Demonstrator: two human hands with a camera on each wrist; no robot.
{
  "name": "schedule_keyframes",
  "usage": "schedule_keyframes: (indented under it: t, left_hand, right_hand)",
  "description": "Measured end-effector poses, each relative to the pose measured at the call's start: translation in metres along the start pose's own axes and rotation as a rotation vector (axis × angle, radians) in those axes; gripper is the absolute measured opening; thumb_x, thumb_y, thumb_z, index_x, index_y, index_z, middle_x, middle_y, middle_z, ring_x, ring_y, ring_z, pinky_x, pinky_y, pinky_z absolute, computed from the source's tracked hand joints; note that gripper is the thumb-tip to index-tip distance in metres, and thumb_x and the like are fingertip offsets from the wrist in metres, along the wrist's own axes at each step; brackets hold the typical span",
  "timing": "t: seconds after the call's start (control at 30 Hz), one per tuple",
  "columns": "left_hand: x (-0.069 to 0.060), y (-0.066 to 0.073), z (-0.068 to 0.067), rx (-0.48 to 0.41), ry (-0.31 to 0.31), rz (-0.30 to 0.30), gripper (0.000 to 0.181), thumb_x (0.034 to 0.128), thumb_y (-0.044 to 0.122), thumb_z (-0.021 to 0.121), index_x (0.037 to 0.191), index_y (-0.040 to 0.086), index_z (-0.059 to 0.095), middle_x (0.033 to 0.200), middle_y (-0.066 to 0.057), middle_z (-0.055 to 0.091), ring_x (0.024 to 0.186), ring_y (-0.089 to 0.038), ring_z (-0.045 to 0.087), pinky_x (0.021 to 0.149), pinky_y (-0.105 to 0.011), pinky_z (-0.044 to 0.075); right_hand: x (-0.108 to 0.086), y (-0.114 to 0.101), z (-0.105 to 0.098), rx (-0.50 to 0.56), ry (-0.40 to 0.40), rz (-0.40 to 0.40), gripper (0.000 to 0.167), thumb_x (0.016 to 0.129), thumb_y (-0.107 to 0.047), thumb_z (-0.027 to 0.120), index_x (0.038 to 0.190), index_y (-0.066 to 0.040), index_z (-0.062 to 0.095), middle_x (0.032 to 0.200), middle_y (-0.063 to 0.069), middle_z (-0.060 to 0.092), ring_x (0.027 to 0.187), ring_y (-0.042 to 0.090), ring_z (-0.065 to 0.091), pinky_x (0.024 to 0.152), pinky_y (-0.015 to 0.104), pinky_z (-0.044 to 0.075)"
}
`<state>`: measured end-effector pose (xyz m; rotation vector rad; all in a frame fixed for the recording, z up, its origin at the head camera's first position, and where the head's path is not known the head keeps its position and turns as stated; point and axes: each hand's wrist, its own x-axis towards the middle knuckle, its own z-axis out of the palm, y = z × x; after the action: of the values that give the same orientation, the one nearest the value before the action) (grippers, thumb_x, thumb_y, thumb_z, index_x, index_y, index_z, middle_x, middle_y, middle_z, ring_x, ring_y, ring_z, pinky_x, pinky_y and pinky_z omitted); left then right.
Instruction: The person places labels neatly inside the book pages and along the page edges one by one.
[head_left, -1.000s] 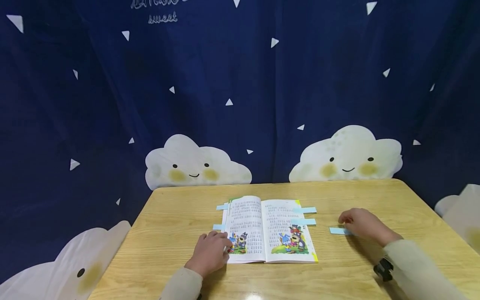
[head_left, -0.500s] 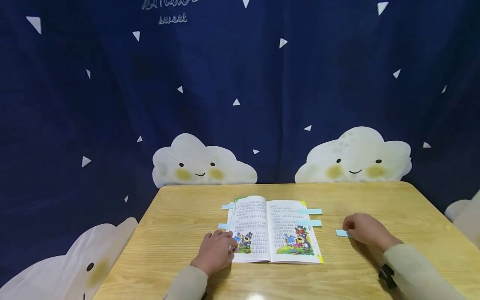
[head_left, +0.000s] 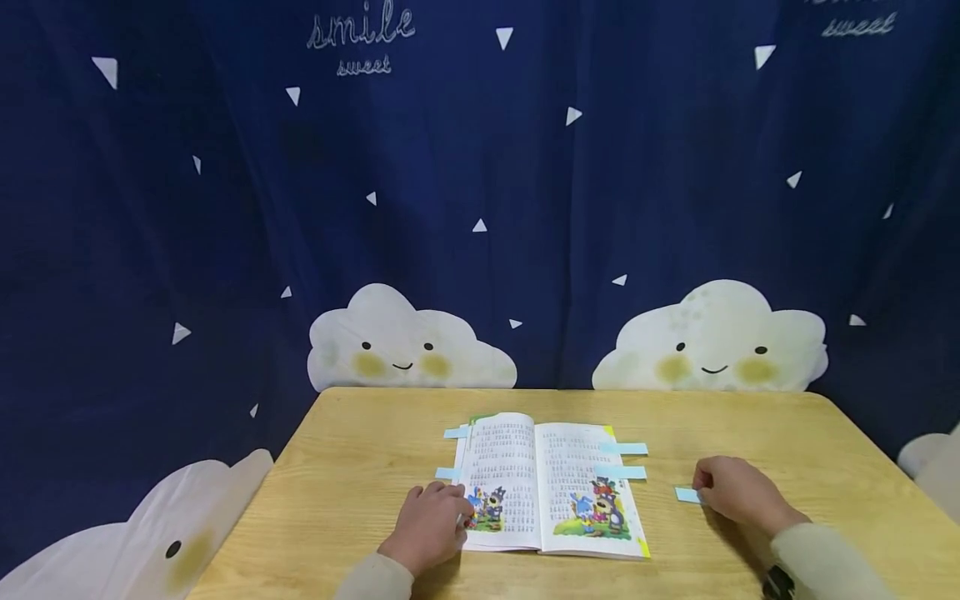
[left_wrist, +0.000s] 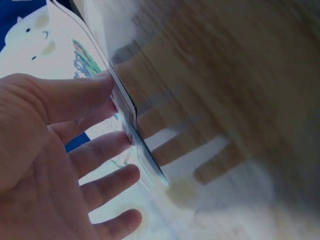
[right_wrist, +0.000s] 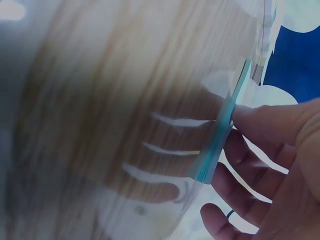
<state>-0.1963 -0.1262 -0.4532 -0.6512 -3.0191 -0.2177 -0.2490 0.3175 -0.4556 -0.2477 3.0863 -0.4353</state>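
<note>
An open picture book (head_left: pixel 501 462) lies on the table, several light blue sticky strips jutting from its sides. At its lower left corner is my left hand (head_left: pixel 426 527); in the left wrist view the thumb (left_wrist: pixel 85 97) lies against the page edge and the fingers reach along the book's side, gripping the corner. To the right of the book, a pad of blue sticky notes (head_left: pixel 686 495) lies on the table. My right hand (head_left: pixel 741 492) pinches the pad's right end. The right wrist view shows the layered pad (right_wrist: pixel 220 130) at the thumb tip, other fingers loosely bent.
Two blue strips (head_left: pixel 624 472) stick out past the right page, and two more (head_left: pixel 454 433) past the left one. The wooden table (head_left: pixel 360 450) ends at a dark blue curtain (head_left: pixel 450 167) printed with clouds and triangles.
My right hand has come down onto the right end of the sticky note pad, covering more of it. My left hand stays at the book's corner. The head view has shifted a little.
</note>
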Motion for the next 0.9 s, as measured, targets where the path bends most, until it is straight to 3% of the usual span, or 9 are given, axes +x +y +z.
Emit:
schedule_keyframes:
  t: [0.23, 0.9]
  left_hand:
    - [-0.0058, 0.0005, 0.0025, -0.019, 0.006, 0.013, 0.019, 0.0839, 0.012, 0.070, 0.094, 0.027, 0.076, 0.128, -0.002, 0.069, 0.117, -0.032, 0.061, 0.093, -0.059, 0.049]
    - [-0.0031, 0.0003, 0.0023, -0.035, -0.017, 0.008, 0.019, 0.0851, 0.012, 0.069, 0.099, 0.025, 0.075, 0.132, -0.005, 0.067, 0.120, -0.035, 0.059, 0.097, -0.062, 0.046]
  right_hand:
    - [-0.0068, -0.0003, 0.0060, -0.038, 0.049, -0.024, 0.016, 0.079, -0.005, 0.066, 0.071, -0.015, 0.059, 0.067, -0.006, 0.055, 0.063, 0.012, 0.045, 0.057, 0.030, 0.038]
    - [-0.0117, -0.0021, 0.0086, -0.091, 0.136, -0.047, 0.021, 0.079, -0.004, 0.068, 0.068, -0.020, 0.060, 0.068, -0.007, 0.056, 0.062, 0.011, 0.045, 0.055, 0.030, 0.038]
